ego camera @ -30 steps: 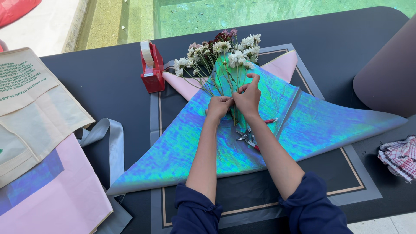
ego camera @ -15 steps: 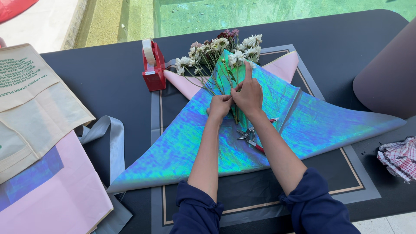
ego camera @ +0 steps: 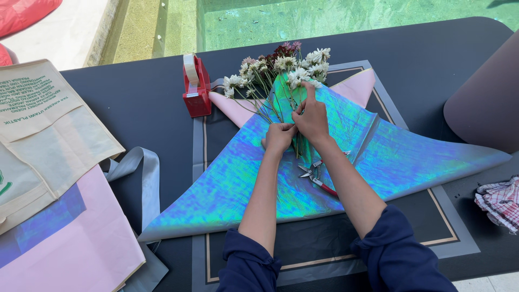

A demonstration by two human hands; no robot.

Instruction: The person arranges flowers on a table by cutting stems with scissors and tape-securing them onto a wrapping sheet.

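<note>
Iridescent blue-green wrapping sheet (ego camera: 227, 184) lies spread like a wide fan across the middle of the dark counter (ego camera: 135, 103), and on its upper middle I have a bunch of white and dark red flowers with thin green stems (ego camera: 281, 67), blooms pointing toward the far edge. Seen from my head camera, both my hands meet at the stems: my left hand (ego camera: 278, 138) is closed around the lower part of the bunch together with a fold of the sheet, pinning them so nothing slides, while my right hand (ego camera: 312, 116) pinches the sheet's inner fold just beside the stems, one finger raised toward the blooms, pressing the wrap close around them. A pale pink paper layer (ego camera: 357, 86) shows under the shiny sheet at its far corners, so the two sheets lie stacked as one wrap.

Just below my right wrist, on the sheet, rest red-handled garden shears (ego camera: 316, 176), near enough to grab. A red tape dispenser (ego camera: 195, 86) stands just beside the bunch on its left, toward the far edge. Cream printed bags (ego camera: 43, 130) and a pink sheet (ego camera: 81, 249) cover the left edge; a checked cloth (ego camera: 497, 203) sits at the right edge, well apart.
</note>
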